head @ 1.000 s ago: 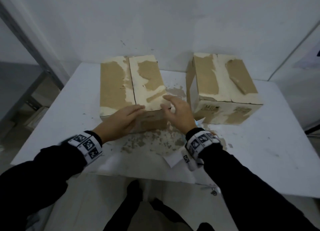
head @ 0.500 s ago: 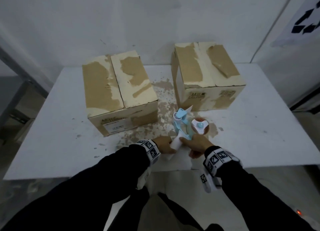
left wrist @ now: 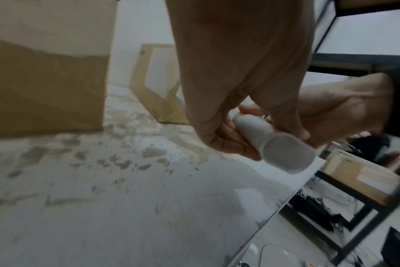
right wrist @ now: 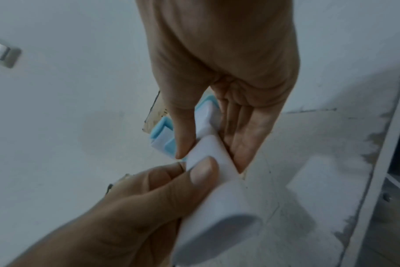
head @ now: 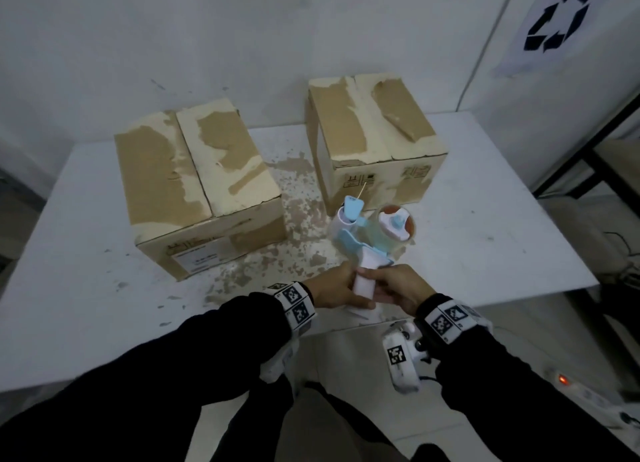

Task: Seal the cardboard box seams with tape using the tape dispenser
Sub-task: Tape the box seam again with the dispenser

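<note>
Two worn cardboard boxes stand on the white table (head: 485, 219): the left box (head: 197, 184) and the right box (head: 374, 142), each with a centre seam on its top flaps. The white and blue tape dispenser (head: 367, 236) is near the table's front edge, its roll end towards the right box. My left hand (head: 334, 290) grips the white handle (head: 363, 283) from the left, thumb on top. My right hand (head: 394, 288) pinches the same handle (right wrist: 217, 180) from the right. In the left wrist view the handle's butt end (left wrist: 286, 153) points at the camera.
Brown peeled patches (head: 298, 219) cover the table between the boxes. A dark shelf frame (head: 606, 142) stands to the right of the table. A power strip with a red light (head: 562, 380) lies on the floor. The wall runs close behind the boxes.
Both hands left the near end of the left box, came back to the table's front edge and took hold of the tape dispenser's handle.
</note>
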The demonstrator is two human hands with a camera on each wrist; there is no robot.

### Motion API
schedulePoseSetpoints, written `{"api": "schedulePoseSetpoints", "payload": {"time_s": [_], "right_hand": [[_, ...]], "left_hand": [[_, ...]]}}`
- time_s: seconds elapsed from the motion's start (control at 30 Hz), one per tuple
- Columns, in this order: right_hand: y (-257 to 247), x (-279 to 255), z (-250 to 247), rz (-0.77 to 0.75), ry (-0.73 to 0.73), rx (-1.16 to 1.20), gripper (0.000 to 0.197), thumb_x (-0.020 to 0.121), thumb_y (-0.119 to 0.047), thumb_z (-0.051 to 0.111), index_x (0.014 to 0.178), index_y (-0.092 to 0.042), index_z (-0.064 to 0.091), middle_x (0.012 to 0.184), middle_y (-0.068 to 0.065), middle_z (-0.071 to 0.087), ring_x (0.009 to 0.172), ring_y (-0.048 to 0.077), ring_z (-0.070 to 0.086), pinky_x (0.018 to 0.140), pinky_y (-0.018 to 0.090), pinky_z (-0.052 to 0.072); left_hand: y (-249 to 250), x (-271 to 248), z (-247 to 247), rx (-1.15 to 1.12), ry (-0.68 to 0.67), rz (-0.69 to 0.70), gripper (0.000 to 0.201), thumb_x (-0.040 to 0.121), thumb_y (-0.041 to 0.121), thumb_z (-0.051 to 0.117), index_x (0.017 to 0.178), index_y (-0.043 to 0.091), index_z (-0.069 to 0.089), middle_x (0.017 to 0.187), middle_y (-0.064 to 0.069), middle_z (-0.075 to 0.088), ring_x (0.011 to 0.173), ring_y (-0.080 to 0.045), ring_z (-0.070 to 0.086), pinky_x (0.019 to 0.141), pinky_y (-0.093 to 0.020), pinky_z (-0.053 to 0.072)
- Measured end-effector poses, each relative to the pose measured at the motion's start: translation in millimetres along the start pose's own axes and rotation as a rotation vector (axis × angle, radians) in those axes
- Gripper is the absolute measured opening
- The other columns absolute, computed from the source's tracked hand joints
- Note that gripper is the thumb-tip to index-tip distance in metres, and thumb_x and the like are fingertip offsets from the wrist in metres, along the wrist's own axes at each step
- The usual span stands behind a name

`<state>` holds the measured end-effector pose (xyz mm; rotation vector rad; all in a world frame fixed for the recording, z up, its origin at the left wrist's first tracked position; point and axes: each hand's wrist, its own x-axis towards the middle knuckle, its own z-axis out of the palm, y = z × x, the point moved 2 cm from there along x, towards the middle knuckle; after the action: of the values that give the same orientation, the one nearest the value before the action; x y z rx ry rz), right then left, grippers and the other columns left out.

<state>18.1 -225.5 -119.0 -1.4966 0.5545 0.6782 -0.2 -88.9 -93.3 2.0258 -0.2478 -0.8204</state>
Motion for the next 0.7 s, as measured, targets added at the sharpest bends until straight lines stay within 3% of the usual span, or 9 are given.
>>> {"api": "schedulePoseSetpoints", "payload": {"time_s": [0.07,0.13,0.17,0.23,0.3,0.4,0.47,0.57,0.7], "right_hand": [[-5.8,-5.0,-10.7,-0.115,0.014,0.049,0.024,0.077,-0.005,0.075,0.097,0.005,0.067,0.084,0.016,0.072,0.063,0.019,0.07,0.054,0.026,0.057],[-15.8,-9.6,-21.6,-0.235,0.037,0.065,0.02,0.078,-0.003,0.073,0.095,0.006,0.068,0.085,0.017,0.072,0.071,0.025,0.069,0.066,0.031,0.059],[-22.0,-11.9,-26.7,-0.289,0.053,0.052,0.021,0.078,-0.003,0.074,0.095,0.007,0.067,0.086,0.018,0.071,0.075,0.028,0.067,0.072,0.035,0.057],[-34.7,-15.2,-33.1,-0.384,0.087,0.0,0.027,0.077,-0.005,0.075,0.095,0.012,0.065,0.088,0.022,0.068,0.078,0.028,0.063,0.077,0.04,0.052],[-47.8,-21.7,-32.1,-0.463,0.071,-0.005,0.026,0.078,-0.005,0.075,0.097,0.01,0.065,0.087,0.02,0.07,0.077,0.027,0.064,0.078,0.038,0.052],[-67.5,-32.2,-20.5,-0.568,-0.018,0.042,0.013,0.083,-0.005,0.069,0.094,0.0,0.065,0.084,0.011,0.071,0.076,0.021,0.066,0.074,0.032,0.055],[-80.4,-35.6,-11.7,-0.644,-0.051,0.067,0.006,0.087,-0.005,0.065,0.092,-0.004,0.061,0.084,0.009,0.069,0.077,0.02,0.065,0.074,0.03,0.054],[-99.7,-37.3,1.4,-0.704,-0.107,0.132,0.011,0.091,-0.003,0.059,0.102,-0.003,0.058,0.08,0.001,0.07,0.073,0.015,0.065,0.072,0.027,0.054],[-120.4,-37.3,16.6,-0.766,-0.163,0.127,0.01,0.088,-0.006,0.062,0.098,-0.007,0.059,0.078,-0.002,0.07,0.071,0.013,0.065,0.073,0.029,0.052]], "left_hand": [[5.9,-0.6,-2.2,0.017,0.021,0.041,0.05,0.082,0.022,0.07,0.12,0.007,0.041,0.101,0.006,0.049,0.081,-0.002,0.048,0.059,0.0,0.041],[8.7,1.9,-8.8,-0.014,0.037,0.061,0.049,0.084,0.028,0.068,0.122,0.012,0.042,0.102,0.005,0.052,0.086,-0.007,0.053,0.074,-0.011,0.047],[9.1,4.8,-12.9,-0.084,0.04,0.045,0.039,0.086,0.029,0.064,0.117,0.015,0.046,0.099,0.005,0.054,0.088,-0.011,0.055,0.082,-0.022,0.048],[16.6,6.8,-24.3,-0.348,0.082,0.009,0.016,0.093,0.033,0.052,0.102,0.019,0.052,0.091,0.002,0.056,0.081,-0.015,0.056,0.078,-0.031,0.049],[23.9,7.6,-37.7,-0.577,0.167,-0.037,0.033,0.097,0.043,0.037,0.104,0.015,0.054,0.094,-0.001,0.057,0.081,-0.016,0.057,0.077,-0.026,0.047],[23.9,3.2,-55.1,-0.79,0.196,-0.07,0.07,0.089,0.063,0.021,0.124,0.009,0.05,0.113,-0.004,0.059,0.105,-0.023,0.058,0.091,-0.031,0.046],[22.9,-3.0,-65.4,-0.946,0.2,-0.02,0.083,0.083,0.071,0.012,0.126,0.011,0.049,0.117,-0.004,0.06,0.109,-0.021,0.057,0.092,-0.029,0.047],[27.3,-14.1,-84.3,-1.171,0.273,0.085,0.095,0.078,0.078,0.004,0.127,0.011,0.05,0.11,-0.002,0.064,0.1,-0.016,0.061,0.087,-0.027,0.048],[37.6,-25.1,-110.3,-1.237,0.287,0.19,0.088,0.082,0.076,0.016,0.128,0.009,0.051,0.108,-0.001,0.069,0.093,-0.012,0.067,0.08,-0.025,0.052]]}}
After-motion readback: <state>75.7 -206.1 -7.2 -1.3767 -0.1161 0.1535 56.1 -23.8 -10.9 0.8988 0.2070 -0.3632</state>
